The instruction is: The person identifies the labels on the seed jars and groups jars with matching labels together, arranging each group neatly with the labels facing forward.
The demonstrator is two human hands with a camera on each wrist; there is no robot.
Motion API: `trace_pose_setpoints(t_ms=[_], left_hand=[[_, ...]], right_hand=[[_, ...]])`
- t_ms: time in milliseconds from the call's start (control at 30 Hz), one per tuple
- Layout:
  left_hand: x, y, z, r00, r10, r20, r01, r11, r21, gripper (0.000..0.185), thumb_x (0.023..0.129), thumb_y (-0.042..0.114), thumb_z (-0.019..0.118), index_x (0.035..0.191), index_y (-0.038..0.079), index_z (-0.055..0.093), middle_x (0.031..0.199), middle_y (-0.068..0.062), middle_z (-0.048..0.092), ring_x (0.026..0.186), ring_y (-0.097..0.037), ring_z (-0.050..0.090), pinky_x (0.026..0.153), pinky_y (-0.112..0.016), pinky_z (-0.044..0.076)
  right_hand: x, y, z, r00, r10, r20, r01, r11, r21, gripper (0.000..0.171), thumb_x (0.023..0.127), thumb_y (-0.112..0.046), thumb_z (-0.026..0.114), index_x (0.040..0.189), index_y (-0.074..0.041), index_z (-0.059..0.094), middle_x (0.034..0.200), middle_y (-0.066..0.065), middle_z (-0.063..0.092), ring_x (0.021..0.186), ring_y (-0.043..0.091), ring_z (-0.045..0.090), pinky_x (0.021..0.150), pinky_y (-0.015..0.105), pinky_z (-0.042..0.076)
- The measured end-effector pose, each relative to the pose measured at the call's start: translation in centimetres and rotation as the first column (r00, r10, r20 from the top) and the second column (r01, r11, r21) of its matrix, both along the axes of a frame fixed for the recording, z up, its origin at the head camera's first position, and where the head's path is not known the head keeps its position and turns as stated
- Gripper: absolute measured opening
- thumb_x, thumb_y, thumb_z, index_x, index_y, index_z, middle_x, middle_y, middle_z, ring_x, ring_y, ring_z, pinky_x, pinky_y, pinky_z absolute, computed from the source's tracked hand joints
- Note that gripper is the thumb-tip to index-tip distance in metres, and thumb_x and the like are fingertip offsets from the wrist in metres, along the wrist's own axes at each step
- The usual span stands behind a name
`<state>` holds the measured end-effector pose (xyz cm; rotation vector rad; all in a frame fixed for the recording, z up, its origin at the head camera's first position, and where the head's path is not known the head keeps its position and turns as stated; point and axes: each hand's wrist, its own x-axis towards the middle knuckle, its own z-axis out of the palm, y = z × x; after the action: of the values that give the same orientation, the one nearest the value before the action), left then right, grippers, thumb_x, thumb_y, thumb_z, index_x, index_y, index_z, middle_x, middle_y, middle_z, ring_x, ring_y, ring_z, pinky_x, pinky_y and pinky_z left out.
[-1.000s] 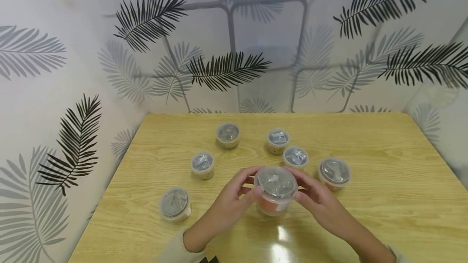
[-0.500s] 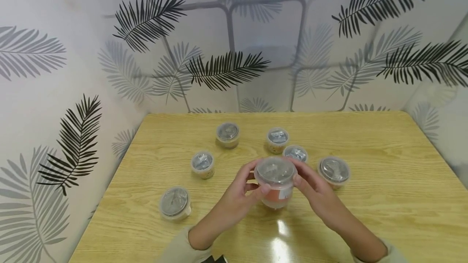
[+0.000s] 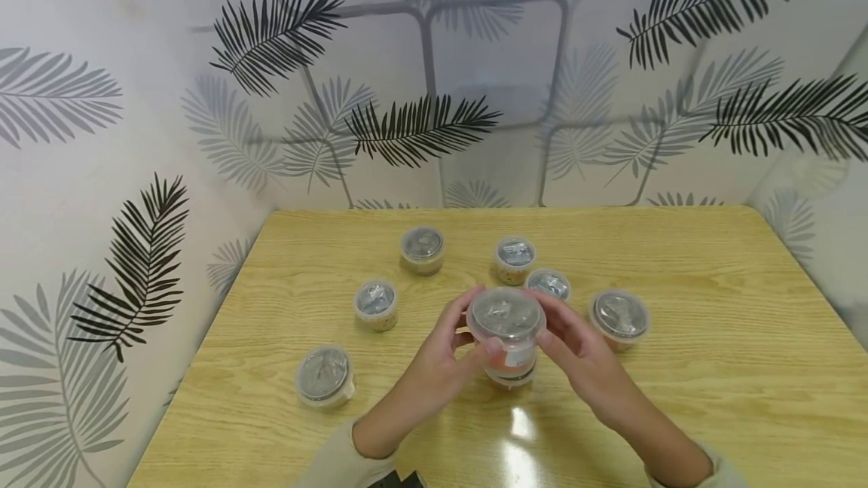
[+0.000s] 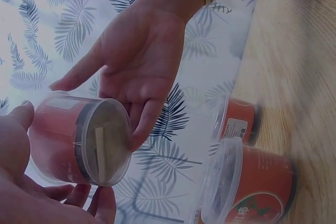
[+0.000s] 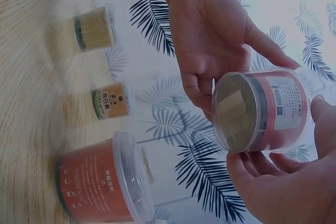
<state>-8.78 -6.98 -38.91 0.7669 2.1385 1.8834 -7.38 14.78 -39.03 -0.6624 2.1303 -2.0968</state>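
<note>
A clear-lidded red plastic tub (image 3: 506, 318) is held above the table between both hands. My left hand (image 3: 441, 360) grips its left side, with the thumb on the front. From the right, my right hand (image 3: 590, 356) grips the other side in the same way. The left wrist view shows the tub (image 4: 73, 137) raised, its dark band near the base and a pale strip on its underside. A white label faces the camera on the tub (image 5: 273, 111) in the right wrist view. Just behind it, a small tub (image 3: 548, 285) is partly hidden.
Other lidded tubs stand around on the wooden table (image 3: 732, 337): one at front left (image 3: 324, 376), a small tub (image 3: 376, 305), a tub at the back (image 3: 423, 250), a small tub (image 3: 515, 260), and a tub on the right (image 3: 620, 317). A leaf-patterned wall (image 3: 488, 74) rises behind.
Both hands have carried the red tub slightly up and away in the head view, then a little left. Its lower edge shows more. The standing tubs have not moved.
</note>
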Motion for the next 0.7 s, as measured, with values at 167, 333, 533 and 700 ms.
trace_pose_setpoints(t_ms=[167, 333, 533, 700], left_hand=[[-0.32, -0.06, -0.08, 1.0, 0.031, -0.002, -0.031, 0.999, 0.036, 0.067, 0.091, 0.039, 0.057, 0.145, 0.016, 0.024, 0.136, 0.0, 0.038, 0.119, -0.018, 0.042, 0.097, -0.035, 0.04], [-0.42, -0.02, 0.09, 0.999, 0.045, 0.026, -0.047, 0.996, 0.079, 0.055, 0.095, 0.029, 0.055, 0.143, 0.018, 0.03, 0.134, -0.003, 0.039, 0.116, -0.02, 0.044, 0.093, -0.033, 0.044], [-0.3, 0.0, 0.34, 0.997, -0.003, 0.08, -0.006, 0.993, 0.118, 0.051, 0.098, 0.026, 0.049, 0.143, 0.013, 0.029, 0.136, -0.005, 0.035, 0.115, -0.021, 0.044, 0.092, -0.032, 0.044], [-0.26, 0.0, 0.17, 0.996, -0.038, 0.081, 0.03, 0.995, 0.097, 0.06, 0.095, 0.034, 0.053, 0.144, 0.014, 0.025, 0.136, -0.005, 0.034, 0.118, -0.02, 0.041, 0.097, -0.037, 0.039]], right_hand=[[0.25, 0.15, 0.28, 0.999, -0.048, 0.02, 0.048, 0.999, 0.026, 0.045, 0.099, -0.006, 0.044, 0.142, -0.007, 0.033, 0.139, 0.015, 0.04, 0.124, 0.013, 0.043, 0.096, 0.024, 0.04], [0.29, 0.29, 0.48, 0.99, -0.124, 0.06, 0.121, 0.992, 0.047, 0.045, 0.097, -0.01, 0.05, 0.14, -0.009, 0.038, 0.134, 0.013, 0.046, 0.12, 0.016, 0.047, 0.094, 0.025, 0.043], [0.23, 0.2, 0.35, 0.98, -0.17, 0.108, 0.167, 0.985, 0.032, 0.043, 0.095, -0.012, 0.054, 0.136, -0.01, 0.042, 0.131, 0.011, 0.048, 0.117, 0.019, 0.049, 0.092, 0.026, 0.044], [0.16, 0.11, 0.15, 0.988, -0.128, 0.091, 0.13, 0.991, -0.015, 0.046, 0.093, -0.005, 0.055, 0.137, -0.006, 0.04, 0.13, 0.014, 0.048, 0.116, 0.021, 0.049, 0.091, 0.028, 0.046]])
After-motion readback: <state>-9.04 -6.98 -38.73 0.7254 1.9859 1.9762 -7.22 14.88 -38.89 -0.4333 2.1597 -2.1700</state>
